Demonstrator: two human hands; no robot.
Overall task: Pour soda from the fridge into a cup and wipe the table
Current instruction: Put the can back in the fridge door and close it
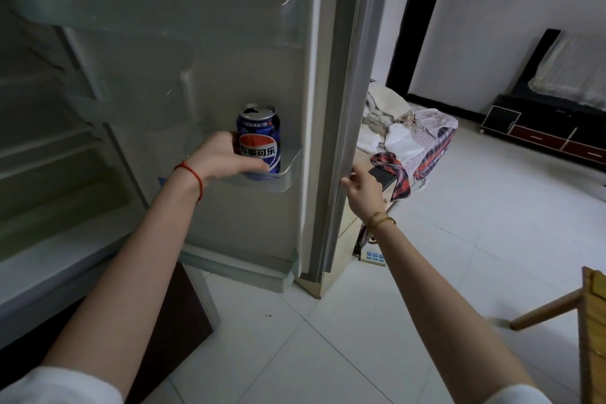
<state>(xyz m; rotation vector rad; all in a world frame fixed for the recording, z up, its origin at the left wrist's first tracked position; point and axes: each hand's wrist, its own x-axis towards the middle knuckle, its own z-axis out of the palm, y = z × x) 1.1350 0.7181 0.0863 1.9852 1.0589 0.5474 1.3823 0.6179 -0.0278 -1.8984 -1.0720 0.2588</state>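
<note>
A white tiled floor (442,272) fills the lower right of the frame, and a dark low cabinet (544,131) is seen against the far wall at the upper right. A pile of clothes (413,138), some of it checked red and blue, is heaped just right of centre. The left half of the frame is taken up by an open fridge, its door (229,43) swung wide toward the middle. A blue soda can (260,141) (its top already opened) is stood upright in the clear lower door shelf (288,171), at the centre of the frame. The can is gripped by the left hand (219,156), the thumb curled across its front, a red string worn at the wrist. The outer edge of the door is touched by the right hand (362,185), whose fingers are loosely bent and hold nothing. A wooden chair (590,321) is cut off at the lower right edge.
</note>
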